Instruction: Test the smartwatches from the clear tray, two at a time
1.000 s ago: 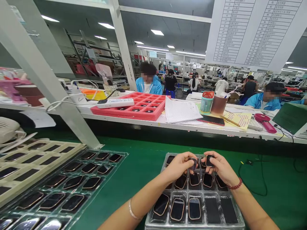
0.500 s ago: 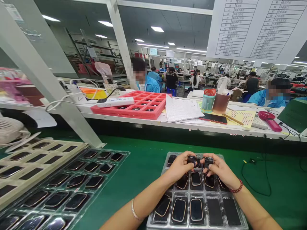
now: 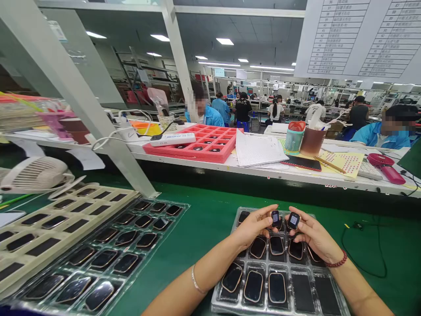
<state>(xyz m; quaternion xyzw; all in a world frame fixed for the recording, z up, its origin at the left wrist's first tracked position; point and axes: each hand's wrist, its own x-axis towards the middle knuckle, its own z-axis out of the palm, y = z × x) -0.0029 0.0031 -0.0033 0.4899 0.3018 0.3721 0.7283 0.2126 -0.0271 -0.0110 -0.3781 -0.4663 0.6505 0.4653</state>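
Little has moved, but both screens [image 3: 275,217] have lit. The left hand [image 3: 251,226] has its grip clamped on one watch [image 3: 275,218], the right hand [image 3: 312,232] on a second watch [image 3: 293,220], over the tray [image 3: 269,310]; best held by their edges, displays uncovered.

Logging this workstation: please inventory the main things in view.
Clear trays: at least two, transparent, bench
Held watches: two, dark, above tray
Cream tray: at least one, cream, left
Tray watches: many, dark, in trays
Large fan: one, white, left
Foam tray: at least one, red, shelf
Paper stack: one, white, shelf
Phone: one, black, shelf
People: several, mixed clothing, background
Left hand: one, silver bangle, over tray
Right hand: one, red beads, over tray
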